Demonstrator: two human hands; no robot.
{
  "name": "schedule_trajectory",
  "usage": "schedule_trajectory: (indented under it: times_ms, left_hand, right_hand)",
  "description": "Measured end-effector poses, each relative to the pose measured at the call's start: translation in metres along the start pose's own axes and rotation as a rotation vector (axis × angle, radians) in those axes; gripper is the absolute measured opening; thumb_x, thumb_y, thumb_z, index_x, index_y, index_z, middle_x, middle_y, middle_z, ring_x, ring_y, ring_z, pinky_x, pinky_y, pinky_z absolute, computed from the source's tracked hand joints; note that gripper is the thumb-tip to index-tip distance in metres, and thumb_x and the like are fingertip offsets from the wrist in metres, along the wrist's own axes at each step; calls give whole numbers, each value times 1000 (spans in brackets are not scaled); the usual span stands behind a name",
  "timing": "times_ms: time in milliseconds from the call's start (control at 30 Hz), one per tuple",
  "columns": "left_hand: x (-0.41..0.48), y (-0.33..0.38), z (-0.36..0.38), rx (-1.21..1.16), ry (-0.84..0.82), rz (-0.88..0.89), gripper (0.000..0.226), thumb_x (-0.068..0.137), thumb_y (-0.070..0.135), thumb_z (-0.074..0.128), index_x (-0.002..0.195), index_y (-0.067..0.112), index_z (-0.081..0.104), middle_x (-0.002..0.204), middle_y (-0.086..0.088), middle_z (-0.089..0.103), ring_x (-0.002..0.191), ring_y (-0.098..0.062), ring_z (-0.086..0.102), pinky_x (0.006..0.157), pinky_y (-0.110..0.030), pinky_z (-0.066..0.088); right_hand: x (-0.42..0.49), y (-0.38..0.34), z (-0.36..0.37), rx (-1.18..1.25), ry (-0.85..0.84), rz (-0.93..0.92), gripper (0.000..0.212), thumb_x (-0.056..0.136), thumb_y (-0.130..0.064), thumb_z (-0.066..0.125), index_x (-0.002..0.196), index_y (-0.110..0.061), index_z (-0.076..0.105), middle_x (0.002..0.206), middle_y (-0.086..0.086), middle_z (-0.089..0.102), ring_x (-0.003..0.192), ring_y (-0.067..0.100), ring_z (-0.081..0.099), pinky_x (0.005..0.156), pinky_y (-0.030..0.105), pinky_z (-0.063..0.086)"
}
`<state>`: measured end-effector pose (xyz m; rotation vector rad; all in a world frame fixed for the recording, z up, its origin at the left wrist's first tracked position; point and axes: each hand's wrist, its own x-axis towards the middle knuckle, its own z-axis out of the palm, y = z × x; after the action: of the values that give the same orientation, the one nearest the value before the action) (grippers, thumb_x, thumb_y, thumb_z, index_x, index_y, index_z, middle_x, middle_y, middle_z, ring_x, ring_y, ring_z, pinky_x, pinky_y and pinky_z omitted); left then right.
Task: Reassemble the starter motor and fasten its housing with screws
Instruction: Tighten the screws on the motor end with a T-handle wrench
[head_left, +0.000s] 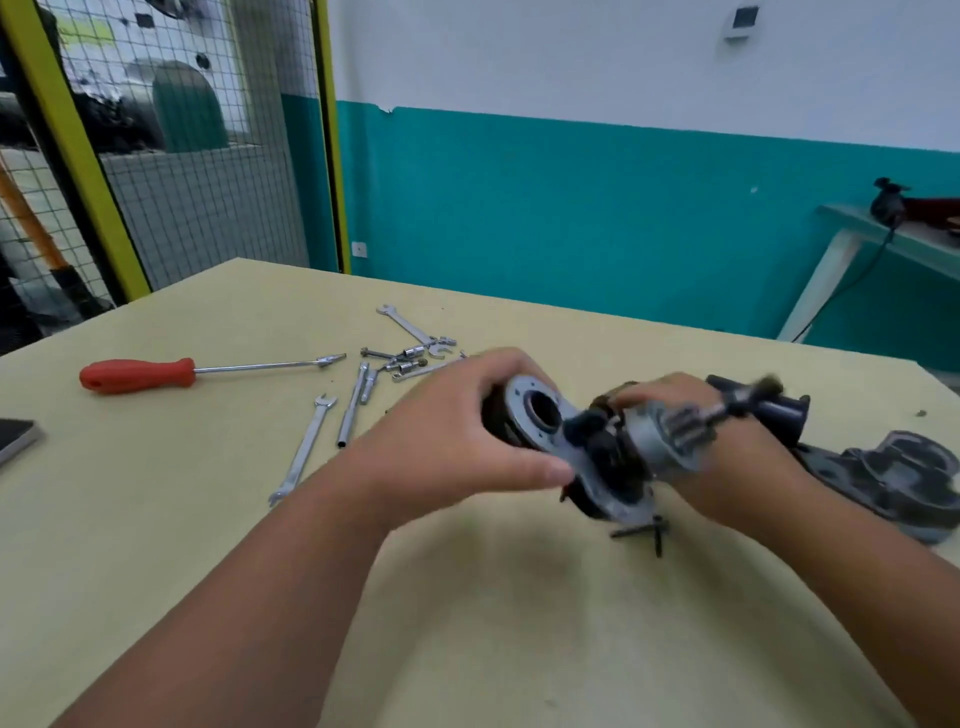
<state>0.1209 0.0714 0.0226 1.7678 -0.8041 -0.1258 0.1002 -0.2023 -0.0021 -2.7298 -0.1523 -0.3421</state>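
- Grey metal starter motor assembly (569, 441): dull, matt casting.
- Red-handled screwdriver (137, 375): smooth plastic grip, bright steel shaft.
- Slim silver open-ended spanner (304, 449): polished metal.
- Pale yellow tabletop (156, 545): smooth, matt.

**One Motor, Two Hands, a Scatter of Tools**

Two hands, the left hand (467, 431) and the right hand (691, 415), hold one motor (587, 447) over one table (467, 623). Two black screws (644, 532) lie just near of it. To the right are one dark housing (893, 478) and one dark cylinder (774, 410). On the left lie one red screwdriver (137, 375), one tube socket (353, 410) and at least two spanners: a near spanner (304, 449) and a far spanner (405, 325). The far cluster of small sockets (413, 356) is too blurred to count. One flat slab (15, 439) sits at the left edge.
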Motion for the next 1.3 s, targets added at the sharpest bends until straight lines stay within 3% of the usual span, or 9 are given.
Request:
schedule_trajectory:
  times_ms: [67,133,233,433,567,800,933,1000,1300]
  left_hand:
    - [6,-3,-3,-315,196,12,29,64,32,84,90,31,70,83,-2,73,70,-22,71,54,-32,55]
    - [9,-8,-6,-599,294,-70,34,70,37,80,100,25,71,86,-10,73,66,-30,70,51,-34,54]
    - [14,-16,-8,-756,400,-223,49,77,44,78,115,14,66,84,-9,71,60,-26,64,48,-30,50]
    - [18,-26,4,-461,652,-182,50,70,41,84,105,17,58,83,-10,70,60,-23,61,49,-34,48]
    - [17,-25,11,-275,664,-113,45,68,45,82,100,27,56,76,0,69,59,-18,62,54,-35,51]
    - [13,-24,21,-2,640,-71,42,64,55,81,94,44,55,89,14,69,76,-11,68,66,-33,54]
    - [12,-24,28,219,573,7,47,65,56,81,96,39,50,97,25,65,85,4,66,66,-9,49]
    - [11,-25,31,305,527,16,50,64,61,78,97,40,48,99,30,63,89,8,64,66,-5,45]
    - [12,-32,39,453,432,11,53,63,70,73,98,41,46,103,32,59,90,5,61,66,-29,55]
  right_hand:
    - [-11,2,-1,117,70,33,15,97,-35,61,97,-50,62,94,-27,59,90,-2,59,70,11,41]
    - [-19,0,3,164,55,41,17,101,-37,62,105,-53,65,98,-33,63,95,-10,58,77,17,48]
    - [-24,-4,7,88,-15,22,17,103,-37,61,110,-52,67,100,-32,63,94,-8,57,79,20,49]
    - [-24,-22,30,-126,-76,-128,22,102,-38,59,121,-42,70,111,-20,67,105,10,56,88,33,49]
    - [-23,-24,43,-204,-135,-185,23,104,-41,54,123,-44,67,114,-16,63,107,17,52,91,36,48]
    - [-24,-24,46,-229,-127,-189,14,104,-41,53,112,-38,64,109,-15,60,107,15,48,86,32,42]
    - [-30,-25,42,-216,-108,-240,6,99,-35,55,100,-35,61,101,-15,59,93,9,38,73,28,31]
    - [-32,-26,41,-218,-117,-260,5,97,-33,55,98,-34,60,100,-13,57,91,9,35,75,29,35]
    - [-32,-23,42,-154,-149,-223,8,102,-35,54,109,-34,58,111,-14,55,103,14,46,89,32,44]
